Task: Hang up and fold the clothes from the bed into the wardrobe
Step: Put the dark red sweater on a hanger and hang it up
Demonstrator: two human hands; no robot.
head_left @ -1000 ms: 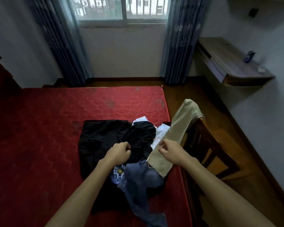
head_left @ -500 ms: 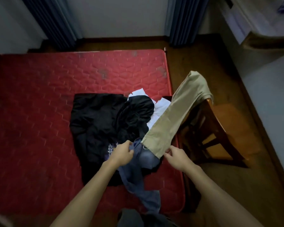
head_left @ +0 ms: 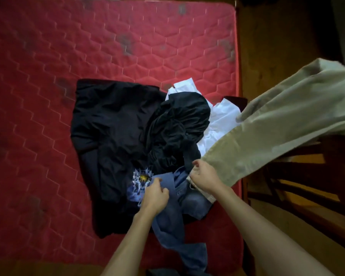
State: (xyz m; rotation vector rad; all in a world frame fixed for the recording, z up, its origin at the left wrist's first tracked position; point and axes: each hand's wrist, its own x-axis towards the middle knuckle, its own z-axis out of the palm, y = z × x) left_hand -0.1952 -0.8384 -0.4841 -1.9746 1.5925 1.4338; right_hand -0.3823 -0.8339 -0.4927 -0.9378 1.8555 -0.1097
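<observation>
A heap of clothes lies on the red mattress (head_left: 48, 96): a black garment (head_left: 112, 124) with a printed patch (head_left: 140, 179), a crumpled dark top (head_left: 179, 124), a white shirt (head_left: 221, 120) and blue jeans (head_left: 179, 232) trailing toward the near edge. Beige trousers (head_left: 277, 124) stretch from the heap up over a wooden chair (head_left: 299, 188) at the right. My left hand (head_left: 154, 196) pinches the jeans' upper edge. My right hand (head_left: 205, 177) is closed on the beige trousers' waist end. No wardrobe is in view.
The mattress's right edge (head_left: 238, 66) borders a dark wooden floor (head_left: 283, 36). The chair stands close against the bed's right side. Most of the mattress to the left and far side carries no clothes.
The view has tilted down and closer; window and shelf left the frame. My right hand shifted left onto the beige trousers' end. My left hand dropped onto the jeans.
</observation>
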